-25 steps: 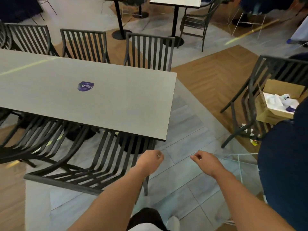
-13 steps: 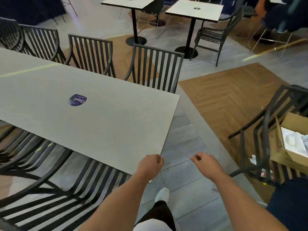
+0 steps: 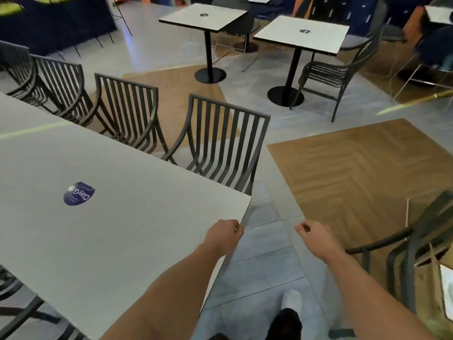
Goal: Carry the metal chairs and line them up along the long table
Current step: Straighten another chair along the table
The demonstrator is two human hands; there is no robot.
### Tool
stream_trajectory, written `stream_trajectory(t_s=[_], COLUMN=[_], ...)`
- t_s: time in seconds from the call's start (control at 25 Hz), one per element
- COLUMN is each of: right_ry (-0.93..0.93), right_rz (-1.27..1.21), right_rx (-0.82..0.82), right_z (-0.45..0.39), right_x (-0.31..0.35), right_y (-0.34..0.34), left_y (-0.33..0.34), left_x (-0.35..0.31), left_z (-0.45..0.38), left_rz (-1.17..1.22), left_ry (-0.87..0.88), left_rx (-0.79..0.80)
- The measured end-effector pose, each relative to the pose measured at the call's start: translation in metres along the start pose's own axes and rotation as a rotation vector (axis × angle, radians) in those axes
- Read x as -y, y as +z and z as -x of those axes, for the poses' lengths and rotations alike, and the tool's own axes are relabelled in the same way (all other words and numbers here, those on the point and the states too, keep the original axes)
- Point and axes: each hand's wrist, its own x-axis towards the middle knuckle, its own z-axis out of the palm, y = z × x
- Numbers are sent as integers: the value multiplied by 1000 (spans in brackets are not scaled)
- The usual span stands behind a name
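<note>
Leftmost, a long table [image 3: 103,217] is seen running off the near left, a blue sticker [image 3: 79,193] on its top. Along its far side three metal chairs [image 3: 220,146] are lined up, backs outward, seats tucked under, presumably already placed. At centre, near, the left hand [image 3: 224,235] and right hand [image 3: 312,235] are held forward over the tiled floor with fingers loosely curled, nothing gripped, seemingly free for another chair. Far right of centre, a spare chair [image 3: 335,74] is set beside a small table [image 3: 301,34]. At the near right edge another chair [image 3: 404,249] is partly seen.
</note>
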Motion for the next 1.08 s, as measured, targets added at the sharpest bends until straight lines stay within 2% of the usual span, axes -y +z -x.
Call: stream_trajectory(t_s=[0.28, 0.48, 0.8, 1.08], right_ry=[-92, -177, -358, -539], right_rz=[66, 109, 222, 401], right_rx=[116, 211, 255, 210], right_z=[-179, -289, -437, -577], right_x=[-43, -38, 55, 170], right_y=[-71, -151, -203, -236], left_y=[2, -5, -46, -134], left_x=[-103, -165, -182, -175], left_z=[-123, -197, -326, -465], left_rz=[58, 181, 269, 326], left_ry=[-131, -238, -398, -429], left_rx=[-134, -203, -251, -273])
